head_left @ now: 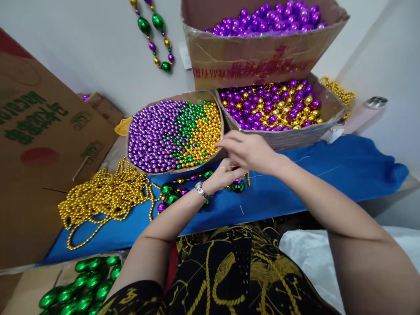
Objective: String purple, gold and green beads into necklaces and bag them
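My left hand, with a metal watch at the wrist, is closed in a pinch over the blue cloth. A thin pale thread shows at its fingers. Just above it, my right hand reaches across, its fingertips drawn together at the near right rim of a box of small purple, green and gold beads. Whatever those fingertips hold is too small to make out. Strung green, purple and gold beads lie beneath and beside my left forearm, partly hidden.
A carton of purple and gold beads stands right, below a carton of purple beads. Gold bead strands are heaped left on the blue cloth. Large green beads sit lower left. A bead necklace hangs on the wall.
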Demonstrator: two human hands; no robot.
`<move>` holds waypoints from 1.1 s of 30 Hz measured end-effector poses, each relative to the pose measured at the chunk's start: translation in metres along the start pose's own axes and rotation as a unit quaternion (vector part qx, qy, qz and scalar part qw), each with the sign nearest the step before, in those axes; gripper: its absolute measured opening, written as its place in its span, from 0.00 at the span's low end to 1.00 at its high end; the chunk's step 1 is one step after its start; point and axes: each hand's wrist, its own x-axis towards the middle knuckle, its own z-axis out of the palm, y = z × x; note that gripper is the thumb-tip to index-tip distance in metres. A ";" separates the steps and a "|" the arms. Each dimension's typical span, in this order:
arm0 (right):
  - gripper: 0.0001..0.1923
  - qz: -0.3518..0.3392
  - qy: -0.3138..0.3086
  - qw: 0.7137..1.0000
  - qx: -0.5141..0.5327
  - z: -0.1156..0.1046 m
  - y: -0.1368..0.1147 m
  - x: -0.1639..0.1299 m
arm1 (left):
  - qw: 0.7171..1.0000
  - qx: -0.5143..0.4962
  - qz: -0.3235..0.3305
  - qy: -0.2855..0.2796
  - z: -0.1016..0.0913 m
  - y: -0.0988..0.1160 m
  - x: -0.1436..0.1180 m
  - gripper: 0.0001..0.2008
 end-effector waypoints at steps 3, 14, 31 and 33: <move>0.14 0.070 0.106 0.990 0.055 0.006 0.026 -0.044 | 0.999 -0.046 -0.023 0.015 -0.005 0.006 -0.004 0.13; 0.12 0.082 0.102 0.991 0.039 0.023 0.011 -0.085 | 0.987 -0.131 -0.083 0.032 -0.013 0.005 -0.006 0.11; 0.30 0.181 -0.110 0.724 0.656 0.078 0.035 -0.070 | 0.850 0.365 0.379 0.034 -0.022 0.015 -0.007 0.06; 0.27 0.168 -0.080 0.780 0.597 0.072 0.035 -0.071 | 0.865 0.365 0.343 0.037 -0.022 0.014 -0.009 0.06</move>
